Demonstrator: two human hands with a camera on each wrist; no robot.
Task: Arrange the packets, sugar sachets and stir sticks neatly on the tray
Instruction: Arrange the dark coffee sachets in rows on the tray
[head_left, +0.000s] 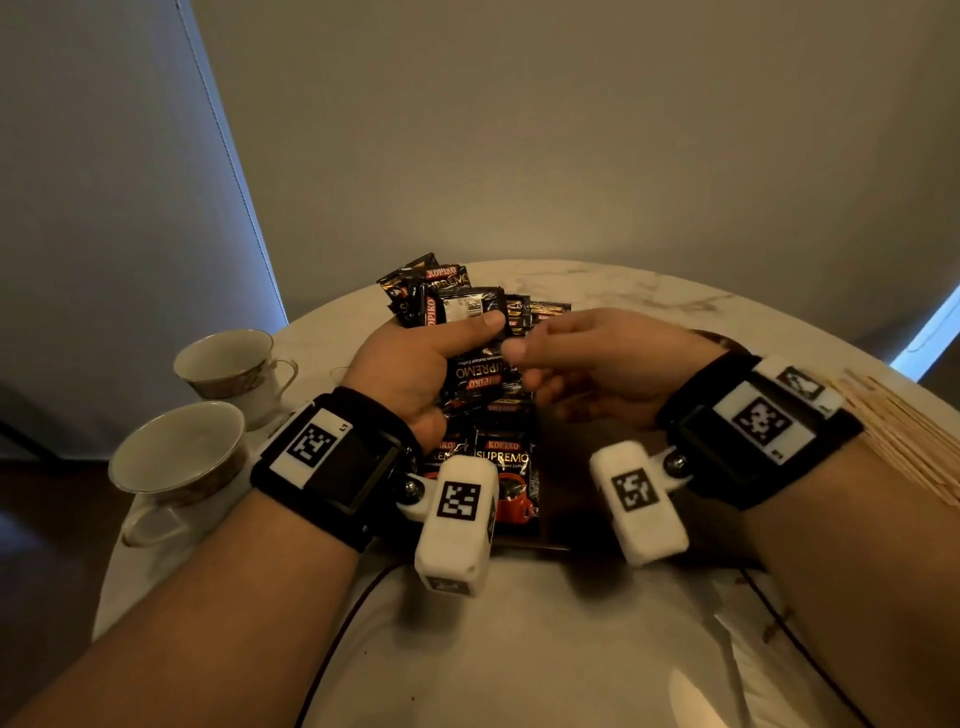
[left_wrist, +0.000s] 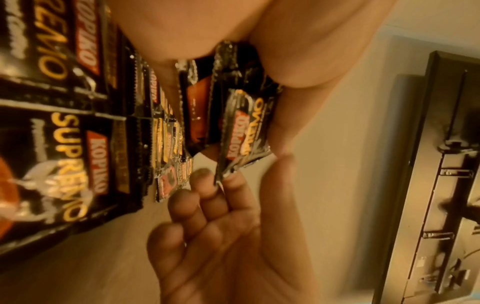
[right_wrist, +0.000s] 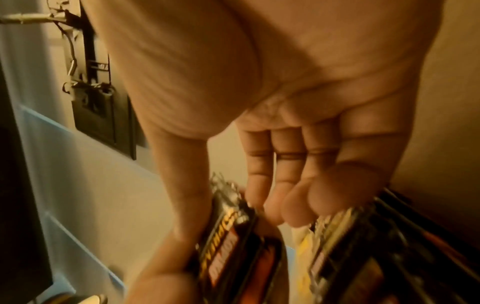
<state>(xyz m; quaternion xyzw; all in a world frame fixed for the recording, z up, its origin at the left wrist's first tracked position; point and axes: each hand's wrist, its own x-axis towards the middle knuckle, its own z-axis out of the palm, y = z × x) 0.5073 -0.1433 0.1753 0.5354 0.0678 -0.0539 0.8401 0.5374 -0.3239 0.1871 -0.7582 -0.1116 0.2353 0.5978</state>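
My left hand grips a bundle of black Kopiko Supremo packets, thumb on top, held above a dark tray. In the left wrist view the bundle hangs from that hand. My right hand is at the bundle's right end with relaxed fingers. Its fingertips touch the lowest packet's corner. More packets lie flat on the tray, and a loose heap sits behind the hands. Wooden stir sticks lie at the right. A blurred yellow sachet shows beside the packets.
Two empty teacups stand at the left edge of the round marble table. Dark cables run across the white surface near me. A plain wall rises behind the table.
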